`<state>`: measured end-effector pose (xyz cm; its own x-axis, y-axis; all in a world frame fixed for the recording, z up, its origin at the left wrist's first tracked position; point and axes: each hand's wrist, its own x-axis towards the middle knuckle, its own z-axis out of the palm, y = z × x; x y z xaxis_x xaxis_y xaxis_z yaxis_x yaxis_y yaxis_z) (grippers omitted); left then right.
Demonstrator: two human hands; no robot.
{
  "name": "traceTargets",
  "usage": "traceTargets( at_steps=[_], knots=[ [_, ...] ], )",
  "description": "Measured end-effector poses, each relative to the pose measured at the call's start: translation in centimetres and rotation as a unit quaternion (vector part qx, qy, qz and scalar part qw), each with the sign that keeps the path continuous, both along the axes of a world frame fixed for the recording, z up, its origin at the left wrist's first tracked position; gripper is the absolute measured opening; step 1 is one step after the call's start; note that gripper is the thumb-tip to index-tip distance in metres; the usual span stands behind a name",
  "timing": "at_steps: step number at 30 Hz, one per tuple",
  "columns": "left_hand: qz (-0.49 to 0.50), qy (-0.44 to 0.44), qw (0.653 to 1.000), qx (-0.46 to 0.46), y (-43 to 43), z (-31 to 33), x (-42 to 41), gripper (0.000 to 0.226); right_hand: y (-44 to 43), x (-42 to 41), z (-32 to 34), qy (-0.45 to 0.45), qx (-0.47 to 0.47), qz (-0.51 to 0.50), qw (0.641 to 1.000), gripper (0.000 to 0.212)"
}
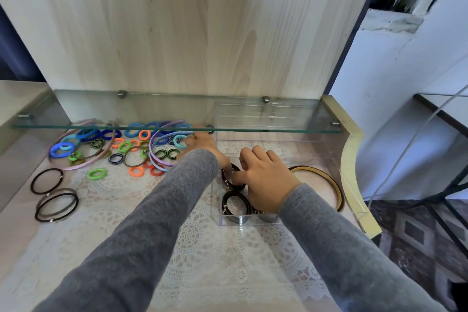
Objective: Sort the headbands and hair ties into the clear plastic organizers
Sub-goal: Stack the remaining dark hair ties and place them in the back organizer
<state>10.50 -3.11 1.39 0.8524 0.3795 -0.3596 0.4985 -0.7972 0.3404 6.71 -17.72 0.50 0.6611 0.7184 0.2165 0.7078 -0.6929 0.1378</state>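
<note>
At the far left of the bench (30,230) we see thin dark hair ties (56,204) lying loose on the lace cloth (202,248). They look feather-light and limp, so we would pinch a single strand anywhere along the loop and lift.

Next comes the bright pile of hair ties (119,145) under the glass shelf (177,129), tangled with pink, purple and blue headbands (162,145). The ties look soft and stretchy and may drag neighbours along, so we would pick one at its outer edge. The headbands look stiff, smooth and springy; holding one at the crown of its arc seems steadiest.

Our left hand (202,143) reaches into the right edge of that pile, near the pale blue tie. Its fingers are curled down, but we cannot tell whether they grip anything.

Our right hand (266,180) is inside the near clear organizer (352,200), fingers (238,177) pinched together on a dark hair tie (229,175) with small metal beads. Another dark tie (234,206) already lies in front of it, and a brown headband (326,180) curves along the right compartment. A second clear organizer (266,114) sits on the glass shelf. The plastic walls look thin and slick, so we would drop things in gently.
</note>
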Motion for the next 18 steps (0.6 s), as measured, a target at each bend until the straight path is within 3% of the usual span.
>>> traceTargets(
  at_steps=[4,8,10,14,18],
  knots=[
    [0.004,-0.009,1.000,-0.028,0.3,0.0,-0.2,0.122,-0.2,0.1,-0.2,0.003,0.009,0.001,1.000,0.037],
    [0.014,-0.053,0.994,-0.099,1.1,-0.3,-1.2,0.114,-0.5,-0.1,0.0,0.035,0.021,-0.011,0.999,0.030],
    [0.008,-0.081,0.991,-0.108,1.5,-0.2,-2.2,0.098,-0.7,-0.1,0.4,0.072,0.038,-0.031,0.996,0.048],
    [-0.011,-0.138,0.987,-0.077,2.0,0.2,-4.8,0.048,-1.5,0.3,0.9,0.166,0.137,-0.110,0.970,0.043],
    [-0.044,-0.204,0.977,-0.034,1.3,0.3,-7.2,0.010,-1.7,0.9,0.6,0.331,0.297,-0.195,0.874,0.033]
  ],
)
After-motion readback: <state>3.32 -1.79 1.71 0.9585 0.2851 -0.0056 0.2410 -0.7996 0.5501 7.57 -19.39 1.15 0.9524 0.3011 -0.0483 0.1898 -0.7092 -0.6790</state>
